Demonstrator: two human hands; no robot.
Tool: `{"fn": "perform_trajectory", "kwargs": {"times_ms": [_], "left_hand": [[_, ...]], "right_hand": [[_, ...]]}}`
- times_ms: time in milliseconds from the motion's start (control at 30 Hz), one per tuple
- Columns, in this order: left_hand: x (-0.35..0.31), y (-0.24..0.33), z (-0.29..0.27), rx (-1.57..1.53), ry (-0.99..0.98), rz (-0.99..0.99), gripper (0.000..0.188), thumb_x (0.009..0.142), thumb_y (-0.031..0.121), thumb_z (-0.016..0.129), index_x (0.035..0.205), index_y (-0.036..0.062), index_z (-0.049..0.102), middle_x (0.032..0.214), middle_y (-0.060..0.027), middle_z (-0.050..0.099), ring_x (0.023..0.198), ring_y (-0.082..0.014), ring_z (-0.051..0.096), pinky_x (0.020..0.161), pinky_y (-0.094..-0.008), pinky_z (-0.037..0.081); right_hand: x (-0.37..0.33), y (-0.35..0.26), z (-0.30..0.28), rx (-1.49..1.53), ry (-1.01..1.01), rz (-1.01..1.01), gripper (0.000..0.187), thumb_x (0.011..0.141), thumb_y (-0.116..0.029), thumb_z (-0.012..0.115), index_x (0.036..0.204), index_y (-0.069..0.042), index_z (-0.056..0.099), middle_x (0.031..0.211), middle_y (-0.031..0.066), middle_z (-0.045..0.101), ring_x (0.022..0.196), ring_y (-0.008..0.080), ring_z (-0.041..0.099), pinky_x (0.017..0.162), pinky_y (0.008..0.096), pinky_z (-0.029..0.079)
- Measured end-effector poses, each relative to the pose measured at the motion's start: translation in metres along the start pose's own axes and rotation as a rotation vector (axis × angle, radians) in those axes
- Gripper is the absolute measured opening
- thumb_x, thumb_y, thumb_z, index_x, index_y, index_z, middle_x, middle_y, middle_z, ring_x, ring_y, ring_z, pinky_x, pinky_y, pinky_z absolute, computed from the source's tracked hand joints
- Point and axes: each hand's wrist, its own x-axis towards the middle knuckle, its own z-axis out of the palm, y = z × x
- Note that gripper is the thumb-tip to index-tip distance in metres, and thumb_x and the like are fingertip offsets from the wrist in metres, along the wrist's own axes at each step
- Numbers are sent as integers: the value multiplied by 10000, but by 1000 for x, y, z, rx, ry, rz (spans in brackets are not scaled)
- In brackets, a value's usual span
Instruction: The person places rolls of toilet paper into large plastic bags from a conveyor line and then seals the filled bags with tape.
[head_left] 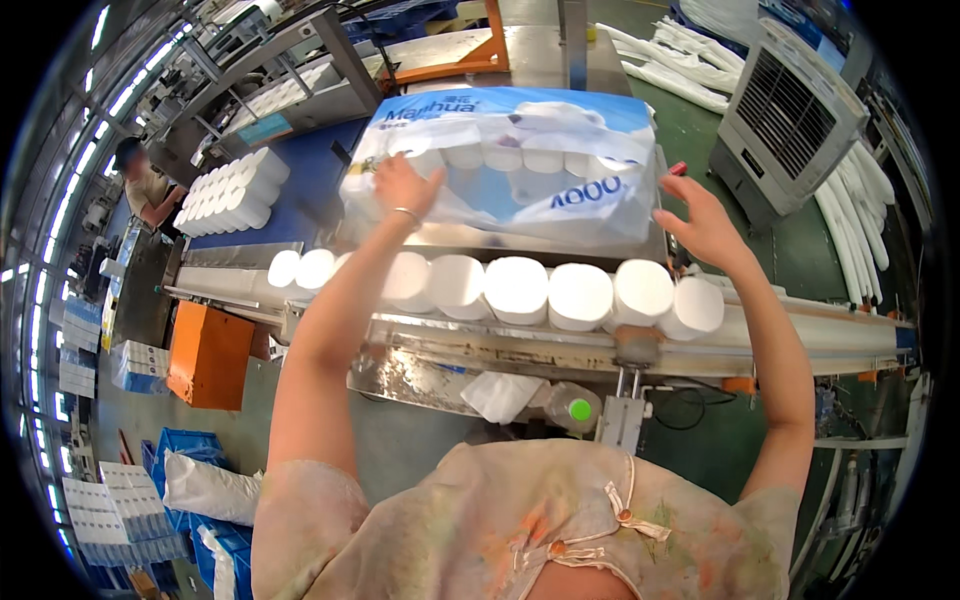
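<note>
A large blue and white plastic pack (590, 215) of white paper rolls lies on the metal work table; several rolls show through its see-through window. My left hand (405, 187) is against the pack's left end, fingers spread. Just off the pack's right end is my right hand (705, 222), with thumb and fingers apart and nothing between them. By its fingertips is a small red part (678, 168); whether they touch it I cannot tell. Between my arms, a row of white rolls (516, 291) stands along the conveyor in front of the pack.
Stacked white rolls (232, 192) sit on a blue belt at the left, with a co-worker (150, 190) beyond. A grey air cooler (785, 115) stands at right. Below the conveyor are an orange box (209, 356) and a green-capped bottle (575, 408). A metal bracket (623, 410) juts toward me.
</note>
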Motion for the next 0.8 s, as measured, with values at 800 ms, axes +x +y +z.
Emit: {"fn": "perform_trajectory", "kwargs": {"times_ms": [800], "left_hand": [[31,-120,17,-371,-650,948,177,712,60,639,804,52,489,769,-90,528,803,-282,542,744,-375,402]], "right_hand": [[460,-111,221,-791,188,-52,188,772,-135,518,762,-101,703,828,85,692,806,228,668,678,388,471]]}}
